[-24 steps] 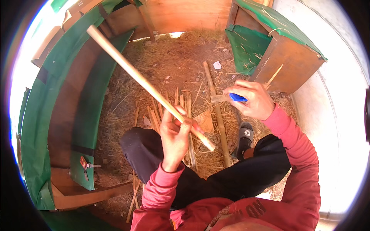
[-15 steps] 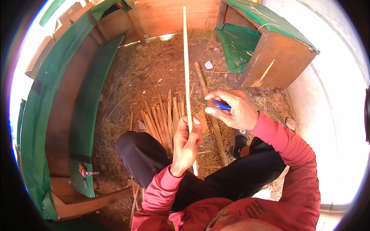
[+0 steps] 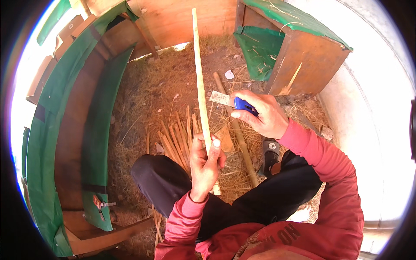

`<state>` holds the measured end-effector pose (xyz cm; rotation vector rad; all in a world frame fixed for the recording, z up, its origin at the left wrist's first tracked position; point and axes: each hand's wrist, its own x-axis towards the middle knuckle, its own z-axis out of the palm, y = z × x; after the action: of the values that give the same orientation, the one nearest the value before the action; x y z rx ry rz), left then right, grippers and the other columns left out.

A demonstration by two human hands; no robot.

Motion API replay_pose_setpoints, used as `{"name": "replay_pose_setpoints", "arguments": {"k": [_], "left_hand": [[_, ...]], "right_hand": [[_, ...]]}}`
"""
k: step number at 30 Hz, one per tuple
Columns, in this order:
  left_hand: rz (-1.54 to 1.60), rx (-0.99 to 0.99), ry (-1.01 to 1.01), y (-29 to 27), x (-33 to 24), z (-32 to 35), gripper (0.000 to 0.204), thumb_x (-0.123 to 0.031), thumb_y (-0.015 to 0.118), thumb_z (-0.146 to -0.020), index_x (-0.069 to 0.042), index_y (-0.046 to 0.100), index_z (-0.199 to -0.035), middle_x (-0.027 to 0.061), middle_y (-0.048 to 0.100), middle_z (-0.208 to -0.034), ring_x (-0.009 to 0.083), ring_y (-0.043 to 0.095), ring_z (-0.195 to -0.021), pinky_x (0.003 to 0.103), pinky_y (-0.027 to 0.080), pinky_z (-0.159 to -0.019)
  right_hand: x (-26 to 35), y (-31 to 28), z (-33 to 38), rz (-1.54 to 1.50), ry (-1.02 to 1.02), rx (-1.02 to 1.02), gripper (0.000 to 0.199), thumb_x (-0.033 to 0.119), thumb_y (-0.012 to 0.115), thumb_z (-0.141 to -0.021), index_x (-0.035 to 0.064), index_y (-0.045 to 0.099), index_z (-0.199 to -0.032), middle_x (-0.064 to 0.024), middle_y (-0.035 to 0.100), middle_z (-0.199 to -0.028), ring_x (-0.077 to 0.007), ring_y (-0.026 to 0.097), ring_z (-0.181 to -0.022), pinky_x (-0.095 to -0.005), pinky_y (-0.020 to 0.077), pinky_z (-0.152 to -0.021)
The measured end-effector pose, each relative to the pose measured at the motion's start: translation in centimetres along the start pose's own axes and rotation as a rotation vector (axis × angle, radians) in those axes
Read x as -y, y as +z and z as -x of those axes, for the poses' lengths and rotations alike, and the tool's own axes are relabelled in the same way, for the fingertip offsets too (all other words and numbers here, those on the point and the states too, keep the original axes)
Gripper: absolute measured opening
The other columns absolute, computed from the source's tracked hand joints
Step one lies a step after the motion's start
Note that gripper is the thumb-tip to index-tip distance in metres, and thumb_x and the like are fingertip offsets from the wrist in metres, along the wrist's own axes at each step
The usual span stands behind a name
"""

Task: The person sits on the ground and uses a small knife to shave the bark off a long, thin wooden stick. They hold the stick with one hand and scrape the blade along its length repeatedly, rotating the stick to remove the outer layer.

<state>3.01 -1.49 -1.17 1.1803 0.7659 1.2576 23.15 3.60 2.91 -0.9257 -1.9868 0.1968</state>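
My left hand (image 3: 205, 162) is closed around the lower part of a long, pale wooden strip (image 3: 199, 78), which looks like split bamboo. The strip stands nearly upright in front of me, its top leaning a little left. In my right hand (image 3: 264, 115) is a knife with a blue handle (image 3: 245, 106) and a short, broad, stained blade (image 3: 221, 98). The blade points left toward the strip, with a gap between them. Beyond my left hand, a bundle of split sticks (image 3: 175, 138) lies on the ground.
A round pole (image 3: 238, 134) lies on the straw-covered ground beside the bundle. On the left runs a long green-covered wooden bench (image 3: 71, 130), with a small red-handled tool (image 3: 100, 203) on it. A wooden box with green cloth (image 3: 310, 60) stands at the far right, near a white wall (image 3: 368, 130).
The strip's top has shifted left and its broad face now shows. The knife has turned so that its blade's flat side is visible, and it sits farther from the strip.
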Motion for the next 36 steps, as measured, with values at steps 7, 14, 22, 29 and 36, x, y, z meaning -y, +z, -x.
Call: {"name": "replay_pose_setpoints", "arguments": {"k": [7, 14, 22, 29, 36], "left_hand": [[0.072, 0.135, -0.042, 0.3, -0.2, 0.9, 0.019, -0.022, 0.046, -0.104, -0.01, 0.042, -0.117, -0.0031, 0.041, -0.057, 0.0051, 0.033, -0.045, 0.021, 0.025, -0.044], [0.037, 0.166, -0.098, 0.3, -1.7, 1.2, 0.044, -0.044, 0.03, -0.105, -0.008, 0.043, -0.127, 0.0004, 0.041, -0.051, 0.0062, 0.033, -0.042, 0.02, 0.025, -0.042], [0.074, 0.13, 0.009, -0.5, -0.9, 0.4, 0.032, -0.029, 0.039, -0.105, -0.007, 0.044, -0.128, 0.0009, 0.045, -0.052, 0.007, 0.034, -0.039, 0.021, 0.025, -0.038], [0.04, 0.019, -0.055, -1.6, -2.4, 0.8, 0.03, -0.024, 0.042, -0.105, -0.007, 0.044, -0.129, -0.0018, 0.043, -0.052, 0.0052, 0.033, -0.039, 0.02, 0.025, -0.039], [-0.202, -0.052, -0.042, -1.9, -2.1, 1.2, 0.052, -0.023, 0.048, -0.103, -0.006, 0.033, -0.149, -0.006, 0.04, -0.051, 0.0011, 0.033, -0.042, 0.02, 0.026, -0.039]], "right_hand": [[1.4, -0.4, -0.1, 0.098, 0.022, 0.125, 0.031, 0.036, 0.059, -0.094, 0.005, 0.059, -0.101, -0.0133, 0.062, -0.073, -0.0359, 0.062, -0.061, -0.0409, 0.0463, -0.052], [1.1, 0.2, -1.8, 0.076, 0.013, 0.128, 0.03, 0.033, 0.06, -0.094, 0.0031, 0.057, -0.096, -0.0144, 0.061, -0.071, -0.0343, 0.06, -0.058, -0.0415, 0.0441, -0.052], [1.1, 1.7, -3.0, 0.099, -0.076, 0.052, 0.028, 0.031, 0.064, -0.091, 0.0048, 0.057, -0.097, -0.0136, 0.061, -0.071, -0.0342, 0.062, -0.059, -0.0409, 0.0462, -0.052], [1.2, 1.9, -3.3, 0.235, -0.082, 0.249, 0.029, 0.034, 0.064, -0.091, 0.0073, 0.055, -0.096, -0.0136, 0.062, -0.072, -0.0381, 0.06, -0.059, -0.045, 0.0451, -0.049], [1.1, 3.1, -2.3, 0.416, -0.141, 0.261, 0.033, 0.041, 0.062, -0.09, 0.0094, 0.053, -0.094, -0.0111, 0.053, -0.055, -0.0358, 0.056, -0.046, -0.045, 0.0417, -0.04]]}}
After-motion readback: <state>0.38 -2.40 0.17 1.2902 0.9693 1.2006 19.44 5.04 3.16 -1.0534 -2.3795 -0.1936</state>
